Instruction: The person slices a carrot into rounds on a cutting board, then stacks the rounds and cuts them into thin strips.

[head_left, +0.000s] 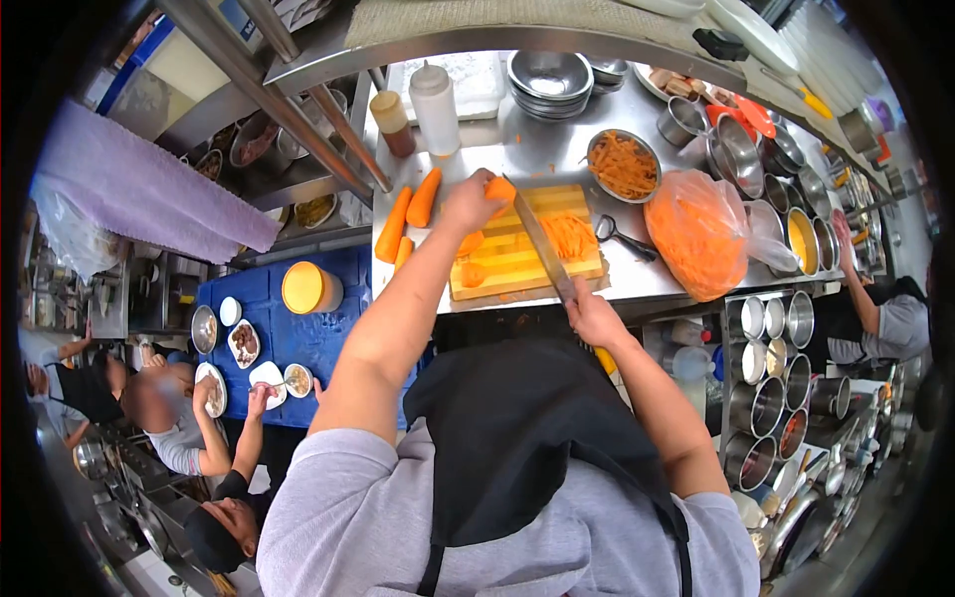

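Two bare hands work at the cutting board point(519, 271), whose left part is covered by the forearm and whose middle is crossed by the knife point(544, 244). Over the board's far left corner, the left hand point(468, 206) has its fingers closed around a carrot piece point(500, 191); the fingertips are largely out of sight, and I cannot tell whether the blade touches that piece. At the board's near edge, the right hand point(594, 320) has its fingers clamped around the knife handle, most of which the fist conceals. Cut carrot point(569, 237) lies heaped on the right part of the board, its separate strips hard to count, while some smaller pieces on the left part show only partly around the arm. Left of the board lie two carrots point(394, 225), plainly visible, and a third, partly hidden by the forearm. Just right of the board is a black-handled peeler point(627, 241); beyond it, a clear bag point(696, 239) blurs its orange contents. Past the board's far right corner, grated carrot point(624, 164) hides the inside of a metal bowl point(625, 201). Well left of the board, co-workers point(227, 527) are partly cut off by the dark lens border.
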`<state>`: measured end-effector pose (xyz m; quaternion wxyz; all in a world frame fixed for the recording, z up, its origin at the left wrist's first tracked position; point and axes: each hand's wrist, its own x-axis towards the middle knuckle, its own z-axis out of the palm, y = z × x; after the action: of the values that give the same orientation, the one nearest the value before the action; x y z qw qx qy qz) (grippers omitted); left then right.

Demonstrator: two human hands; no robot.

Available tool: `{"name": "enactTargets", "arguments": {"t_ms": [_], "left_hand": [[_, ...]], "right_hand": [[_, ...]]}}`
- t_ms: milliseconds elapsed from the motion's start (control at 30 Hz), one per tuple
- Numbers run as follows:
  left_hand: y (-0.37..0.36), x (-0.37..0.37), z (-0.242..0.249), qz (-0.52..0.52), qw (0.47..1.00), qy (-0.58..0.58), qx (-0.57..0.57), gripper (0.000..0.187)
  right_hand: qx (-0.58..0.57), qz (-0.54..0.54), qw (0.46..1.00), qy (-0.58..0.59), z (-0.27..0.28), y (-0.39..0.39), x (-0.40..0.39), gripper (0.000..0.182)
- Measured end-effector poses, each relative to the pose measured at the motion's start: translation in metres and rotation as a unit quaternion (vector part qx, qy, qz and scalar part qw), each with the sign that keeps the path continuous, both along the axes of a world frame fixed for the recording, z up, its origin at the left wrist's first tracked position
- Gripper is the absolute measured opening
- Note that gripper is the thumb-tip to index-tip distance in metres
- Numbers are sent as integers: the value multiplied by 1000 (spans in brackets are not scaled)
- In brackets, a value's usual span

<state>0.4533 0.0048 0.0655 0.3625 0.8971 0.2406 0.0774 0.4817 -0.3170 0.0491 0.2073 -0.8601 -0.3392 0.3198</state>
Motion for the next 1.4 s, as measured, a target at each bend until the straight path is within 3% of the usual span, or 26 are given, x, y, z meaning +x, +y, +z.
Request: {"name": "enactTargets", "arguments": {"t_ms": [67, 133, 233, 300, 333, 600, 667, 733, 833, 1000, 1167, 1233, 1267, 1333, 1400], "left_hand": [[-8, -7, -3, 45, 997, -41, -50, 52], [-12, -14, -9, 88, 988, -82, -100, 51], [-13, -31, -35, 149, 966, -88, -194, 47], [-26, -39, -50, 139, 977, -24, -161, 45], [-45, -44, -19, 123, 982, 3, -146, 48], [-95, -17, -51, 84, 994, 12, -63, 58], [-94, -28, -40, 67, 996, 30, -45, 59], [-89, -40, -24, -29, 997, 71, -1, 66], [-92, -51, -15, -16, 994, 90, 56, 74], [-96, -41, -53, -45, 996, 71, 40, 77], [-87, -43, -46, -79, 995, 12, 59, 75], [-92, -52, -19, -63, 994, 19, 92, 61], [-90, -51, -21, -64, 994, 20, 91, 61], [-84, -51, -31, -97, 985, -79, 116, 37], [-81, -46, -42, -125, 982, -85, 111, 27]], "right_hand": [[19, 2, 1000, 21, 10, 3, -5, 39], [35, 9, 992, 119, 28, 5, -11, 36], [31, 0, 993, 111, 8, -2, -7, 31], [20, -9, 996, 82, -1, -3, -2, 29], [7, -17, 998, 54, -4, -3, -1, 27], [2, -3, 1000, 4, -4, 3, 15, 27], [-16, -9, 1000, -2, 4, 5, 16, 28], [-38, 12, 999, -36, 16, 7, 16, 28], [-72, 17, 994, -78, 31, 12, 11, 27], [-97, 52, 988, -110, 33, 14, -16, 28], [-109, 75, 983, -127, 34, 10, -6, 28], [-115, 79, 981, -132, 38, 13, -3, 27], [-121, 82, 980, -137, 41, 14, -1, 26], [-113, 86, 978, -150, 48, 20, 3, 26], [-106, 96, 976, -164, 52, 28, 9, 27]]}}
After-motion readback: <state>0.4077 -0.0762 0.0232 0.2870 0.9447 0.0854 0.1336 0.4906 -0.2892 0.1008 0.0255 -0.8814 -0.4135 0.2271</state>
